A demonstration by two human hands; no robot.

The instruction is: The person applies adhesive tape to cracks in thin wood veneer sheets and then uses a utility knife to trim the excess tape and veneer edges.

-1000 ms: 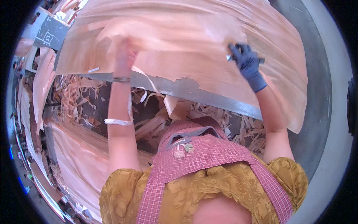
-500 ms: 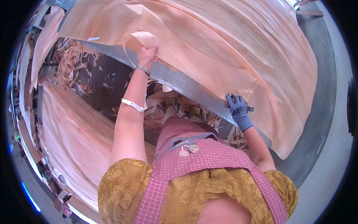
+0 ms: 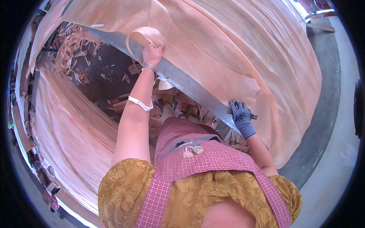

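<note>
A broad, thin sheet of pale pinkish wood veneer [image 3: 213, 64] lies over a table with a grey metal edge [image 3: 182, 79]. My bare left hand [image 3: 153, 54] is closed at the sheet's near edge, gripping a narrow veneer strip [image 3: 146, 33] that curls up in a loop above the fingers. To the right, my right hand [image 3: 241, 114], in a blue-grey glove, rests at the sheet's near edge beside the metal. Its fingers are wrapped round a dark tool [image 3: 254, 117], of which only a short end sticks out; its kind is hidden.
More rumpled veneer layers [image 3: 281, 57] are heaped on the far side. Veneer scraps [image 3: 72, 53] litter the dark floor below the table edge. A thick veneer stack [image 3: 72, 133] stands at the left. A small white label [image 3: 97, 25] lies on the sheet's far left.
The view has shifted slightly. Both hands keep their grips and stay in nearly the same places; a little more of the metal edge shows beside my left hand.
</note>
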